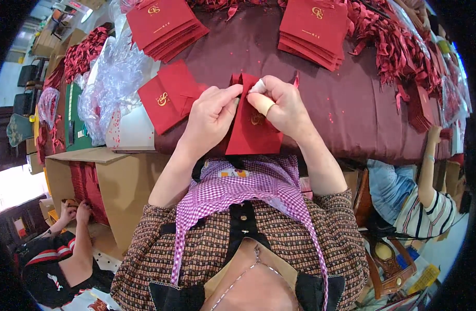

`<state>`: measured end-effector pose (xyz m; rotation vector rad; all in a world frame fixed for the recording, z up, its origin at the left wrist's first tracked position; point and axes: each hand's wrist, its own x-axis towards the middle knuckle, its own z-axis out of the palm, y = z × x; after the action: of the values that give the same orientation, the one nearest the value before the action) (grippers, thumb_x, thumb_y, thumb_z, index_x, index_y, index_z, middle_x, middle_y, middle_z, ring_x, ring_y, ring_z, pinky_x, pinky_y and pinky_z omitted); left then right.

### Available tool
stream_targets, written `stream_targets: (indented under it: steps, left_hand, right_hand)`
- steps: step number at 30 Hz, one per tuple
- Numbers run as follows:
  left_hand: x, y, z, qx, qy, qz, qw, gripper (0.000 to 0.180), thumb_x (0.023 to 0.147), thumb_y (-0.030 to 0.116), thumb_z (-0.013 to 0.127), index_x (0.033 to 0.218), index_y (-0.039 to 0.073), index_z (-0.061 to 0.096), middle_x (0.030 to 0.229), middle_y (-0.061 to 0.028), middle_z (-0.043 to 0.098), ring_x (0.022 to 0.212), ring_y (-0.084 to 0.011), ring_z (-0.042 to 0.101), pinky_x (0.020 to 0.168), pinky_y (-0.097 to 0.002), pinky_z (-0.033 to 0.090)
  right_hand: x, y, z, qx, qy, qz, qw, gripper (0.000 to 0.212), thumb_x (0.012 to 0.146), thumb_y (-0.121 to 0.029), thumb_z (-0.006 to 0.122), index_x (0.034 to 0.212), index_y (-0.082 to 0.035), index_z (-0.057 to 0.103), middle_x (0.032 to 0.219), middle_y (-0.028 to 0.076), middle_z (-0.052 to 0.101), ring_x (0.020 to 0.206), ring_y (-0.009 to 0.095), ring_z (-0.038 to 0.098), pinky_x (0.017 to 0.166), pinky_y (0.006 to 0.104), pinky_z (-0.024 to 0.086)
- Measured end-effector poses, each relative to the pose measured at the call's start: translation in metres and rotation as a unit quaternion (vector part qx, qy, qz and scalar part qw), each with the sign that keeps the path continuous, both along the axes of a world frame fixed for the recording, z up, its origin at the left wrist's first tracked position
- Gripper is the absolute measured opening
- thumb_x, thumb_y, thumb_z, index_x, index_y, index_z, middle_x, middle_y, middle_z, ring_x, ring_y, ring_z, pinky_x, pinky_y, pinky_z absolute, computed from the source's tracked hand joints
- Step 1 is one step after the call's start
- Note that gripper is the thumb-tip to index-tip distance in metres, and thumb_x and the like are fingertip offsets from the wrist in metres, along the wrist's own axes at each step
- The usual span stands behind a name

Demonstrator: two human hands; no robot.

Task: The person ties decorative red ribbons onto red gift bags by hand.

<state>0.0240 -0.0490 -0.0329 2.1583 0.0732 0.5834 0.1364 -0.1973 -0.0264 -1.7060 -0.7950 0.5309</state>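
Both my hands hold one flat dark red paper bag [251, 137] with a gold emblem, upright over the table's near edge. My left hand [212, 116] grips its left side, fingers pinched at the top. My right hand [279, 103], with tape on the thumb and forefinger, pinches the bag's top opening. Another red bag [168, 96] lies flat just left of my left hand on the maroon tablecloth [321, 88].
Two stacks of red bags [165, 23] [313, 31] sit at the far side. Red ribbons [399, 46] pile up at the right, clear plastic wrap [111, 78] at the left. An open cardboard box [119, 181] stands lower left. One person sits lower left [67, 249], another at right [430, 197].
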Motion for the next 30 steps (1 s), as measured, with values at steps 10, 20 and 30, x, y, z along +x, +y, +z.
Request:
stream_targets:
  steps: [10,20,30]
  left_hand:
    - [0.003,0.0,-0.003,0.026,-0.007,0.01,1.0,0.007,0.084,-0.003,0.057,0.091,-0.002,0.057,0.078,-0.0159,0.055,0.074,-0.0314,0.055,0.066,-0.0373,0.046]
    - [-0.004,-0.001,-0.007,0.021,0.052,-0.006,0.998,0.009,0.086,-0.003,0.05,0.095,-0.003,0.054,0.081,-0.0182,0.053,0.071,-0.0334,0.057,0.063,-0.034,0.044]
    - [-0.004,-0.005,-0.009,-0.071,0.09,-0.03,0.993,0.014,0.098,0.008,0.049,0.094,-0.001,0.057,0.081,-0.0024,0.055,0.077,-0.0098,0.051,0.071,-0.0237,0.043]
  right_hand:
    - [0.024,-0.006,0.016,0.039,-0.234,0.053,0.97,0.024,0.082,-0.005,0.065,0.106,-0.004,0.064,0.094,0.01,0.065,0.088,0.022,0.062,0.079,0.0317,0.05]
    - [0.028,-0.003,0.002,0.091,-0.328,0.177,0.923,0.019,0.082,-0.005,0.059,0.097,-0.014,0.065,0.088,0.006,0.059,0.091,0.027,0.054,0.085,0.0372,0.043]
    - [0.029,-0.014,0.007,0.042,-0.358,0.234,0.903,0.012,0.081,-0.006,0.058,0.09,-0.013,0.061,0.087,0.005,0.058,0.093,0.025,0.054,0.082,0.0377,0.042]
